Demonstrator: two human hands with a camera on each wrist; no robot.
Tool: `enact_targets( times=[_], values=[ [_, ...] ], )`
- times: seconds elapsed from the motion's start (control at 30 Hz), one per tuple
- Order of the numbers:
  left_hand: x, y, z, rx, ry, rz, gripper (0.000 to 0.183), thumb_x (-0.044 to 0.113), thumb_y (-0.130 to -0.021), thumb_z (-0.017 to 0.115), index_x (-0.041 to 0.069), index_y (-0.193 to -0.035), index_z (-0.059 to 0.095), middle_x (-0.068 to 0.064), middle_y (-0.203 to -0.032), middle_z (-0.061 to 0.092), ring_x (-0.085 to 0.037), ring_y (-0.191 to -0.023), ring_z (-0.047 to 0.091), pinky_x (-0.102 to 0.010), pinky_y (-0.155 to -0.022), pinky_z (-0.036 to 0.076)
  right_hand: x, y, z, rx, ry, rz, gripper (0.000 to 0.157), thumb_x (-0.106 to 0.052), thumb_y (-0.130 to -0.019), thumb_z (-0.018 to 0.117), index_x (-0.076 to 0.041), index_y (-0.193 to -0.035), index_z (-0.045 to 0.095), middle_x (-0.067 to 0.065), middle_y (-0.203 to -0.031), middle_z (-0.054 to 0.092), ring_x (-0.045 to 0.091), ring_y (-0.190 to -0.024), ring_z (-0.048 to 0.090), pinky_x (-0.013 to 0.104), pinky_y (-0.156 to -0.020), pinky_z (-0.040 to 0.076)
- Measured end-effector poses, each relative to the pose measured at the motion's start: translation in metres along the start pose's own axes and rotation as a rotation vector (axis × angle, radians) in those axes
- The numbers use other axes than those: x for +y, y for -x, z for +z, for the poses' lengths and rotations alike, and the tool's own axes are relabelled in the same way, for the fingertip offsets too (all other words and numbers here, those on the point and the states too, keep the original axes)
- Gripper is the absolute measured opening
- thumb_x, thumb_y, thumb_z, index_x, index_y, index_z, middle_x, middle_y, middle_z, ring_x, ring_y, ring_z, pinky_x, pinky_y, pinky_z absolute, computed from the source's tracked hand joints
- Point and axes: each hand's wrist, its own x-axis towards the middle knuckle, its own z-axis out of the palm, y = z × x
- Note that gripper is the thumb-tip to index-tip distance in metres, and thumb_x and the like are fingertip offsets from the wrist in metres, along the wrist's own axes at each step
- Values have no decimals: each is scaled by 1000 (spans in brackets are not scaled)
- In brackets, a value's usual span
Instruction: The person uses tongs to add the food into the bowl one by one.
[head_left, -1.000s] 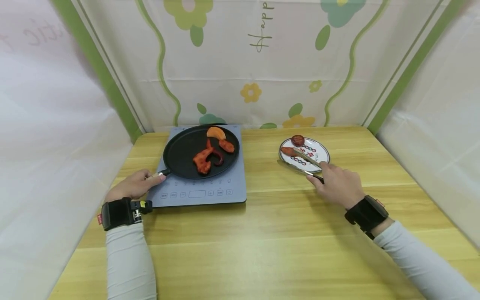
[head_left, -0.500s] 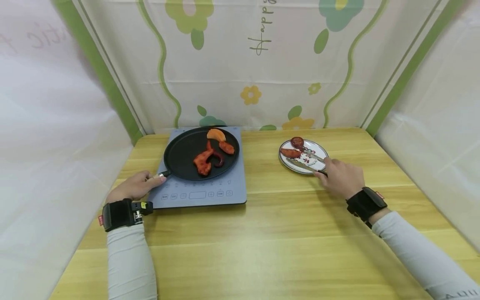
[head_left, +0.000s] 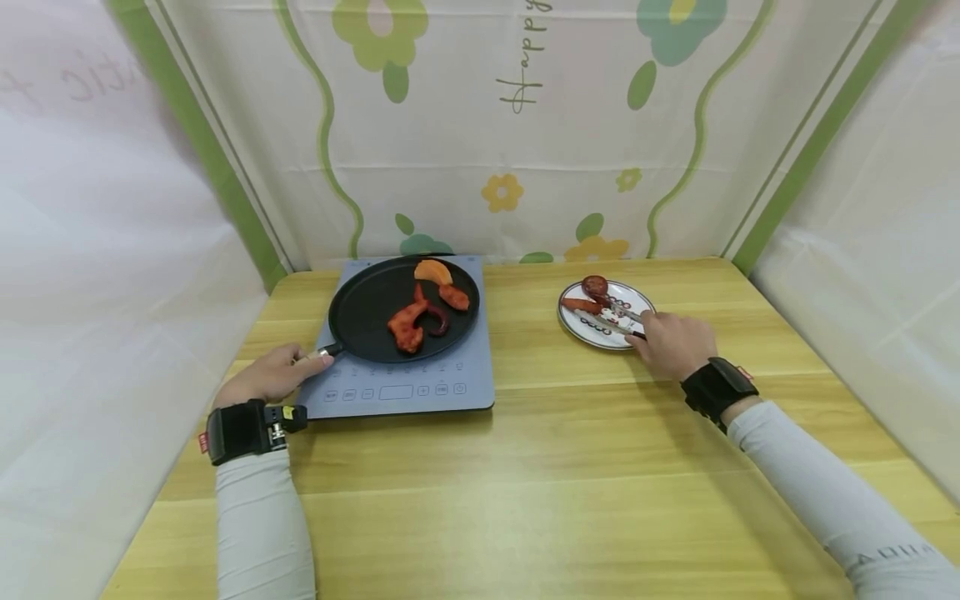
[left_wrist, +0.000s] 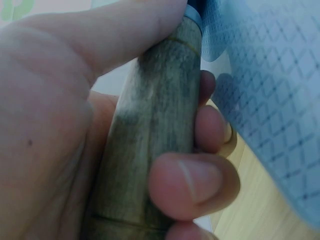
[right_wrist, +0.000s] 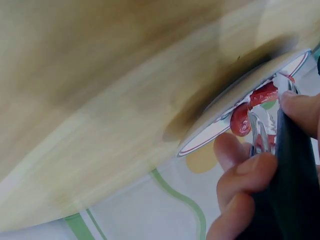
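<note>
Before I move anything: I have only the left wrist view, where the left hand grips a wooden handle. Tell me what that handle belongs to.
Observer: The head view shows the handle belongs to a round black frying pan.

Operator: List what is in the pan.

Observer: Four pieces of food: an orange fan-shaped piece, a small reddish-brown piece, a larger red piece and a dark red curled piece.

Operator: Now report the right hand.

Observer: It holds metal tongs at the white plate; I can't tell whether they grip any food.
</note>
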Motion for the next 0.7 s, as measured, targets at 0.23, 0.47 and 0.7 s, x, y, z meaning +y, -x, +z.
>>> enact_targets(
  times=[0.23, 0.47, 0.7],
  values=[
    [0, 3, -2, 2, -6, 0, 54, 57, -93, 50, 3, -90, 44, -7, -78, 40, -23, -70, 43, -33, -60, 35, -3, -20, -3, -50, 37, -28, 33, -41, -93, 58, -8, -87, 55, 6, -69, 52, 22, -55, 50, 39, -43, 35],
    [1, 3, -2, 4, -5, 2, 54, 57, -93, 51, 3, -91, 45, -7, -79, 41, -23, -71, 44, -33, -60, 35, -13, -29, -4, -73, 35, -24, 26, -32, -94, 57, -7, -87, 57, 6, -64, 50, 23, -52, 50, 42, -41, 36],
    [1, 3, 0, -4, 19, 6, 53, 55, -93, 51, 4, -89, 43, -6, -72, 40, -21, -64, 40, -33, -57, 33, -11, -26, 4, -41, 45, -11, 27, -33, -94, 57, -9, -81, 54, 4, -58, 44, 21, -47, 44, 41, -40, 34]
  ],
)
